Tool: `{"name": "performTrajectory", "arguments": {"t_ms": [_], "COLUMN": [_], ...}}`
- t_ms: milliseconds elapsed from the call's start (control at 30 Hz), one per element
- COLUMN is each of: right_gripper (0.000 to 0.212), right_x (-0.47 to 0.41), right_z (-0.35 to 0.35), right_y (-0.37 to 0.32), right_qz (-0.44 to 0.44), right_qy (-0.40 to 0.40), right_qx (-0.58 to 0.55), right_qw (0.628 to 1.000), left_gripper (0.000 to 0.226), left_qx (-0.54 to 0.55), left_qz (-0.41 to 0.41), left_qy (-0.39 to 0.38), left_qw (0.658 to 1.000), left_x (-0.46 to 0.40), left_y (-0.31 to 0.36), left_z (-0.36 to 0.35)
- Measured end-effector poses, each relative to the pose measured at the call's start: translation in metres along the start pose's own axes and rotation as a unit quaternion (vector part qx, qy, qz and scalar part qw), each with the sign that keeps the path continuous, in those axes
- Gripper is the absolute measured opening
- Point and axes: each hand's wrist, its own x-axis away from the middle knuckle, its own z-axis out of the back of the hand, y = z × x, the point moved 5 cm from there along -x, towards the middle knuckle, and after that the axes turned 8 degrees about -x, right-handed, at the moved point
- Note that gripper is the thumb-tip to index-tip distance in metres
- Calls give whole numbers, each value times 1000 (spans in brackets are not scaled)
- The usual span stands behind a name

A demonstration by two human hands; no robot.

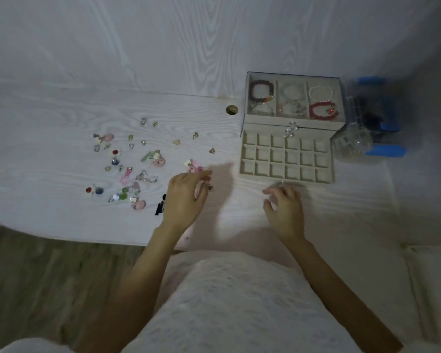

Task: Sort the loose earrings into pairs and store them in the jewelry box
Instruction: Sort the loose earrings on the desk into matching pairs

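Earrings point(127, 164) lie scattered on the table's point(61, 110) left half, the jewelry box point(288, 154) toward its right edge. Left hand point(186, 197) fingers pinch a small earring point(210, 187); right hand point(285, 210) fingers curl loosely apart near the box's open drawer.

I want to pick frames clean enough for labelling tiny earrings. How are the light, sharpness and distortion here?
Head view: dim, flat light; the left hand throws a soft shadow rightward on the table; wide-angle bending curves the table edge; the loose earrings look soft and grainy; the right hand is slightly blurred.
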Motion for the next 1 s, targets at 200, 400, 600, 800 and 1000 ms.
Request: {"name": "performTrajectory", "arguments": {"t_ms": [200,400,600,800,1000], "right_gripper": [22,29,33,28,27], "right_x": [-19,-68,-92,-79,-42], "right_z": [-65,-119,-142,-163,-191], "right_y": [-77,-124,-133,-158,-188], "right_qz": [177,201,199,230,286], "right_qy": [-217,-184,-213,-228,-252], "right_qx": [21,110,158,164,134], "right_qw": [960,956,943,932,915], "left_gripper": [33,39,36,32,22], "left_qx": [-89,-30,-29,-54,-28], "left_qz": [253,393,375,373,387], "left_qy": [72,69,51,37,48], "left_qw": [961,917,925,925,921], "left_x": [82,108,94,89,94], "left_y": [-92,-131,-135,-140,-154], "left_z": [28,32,29,29,35]}}
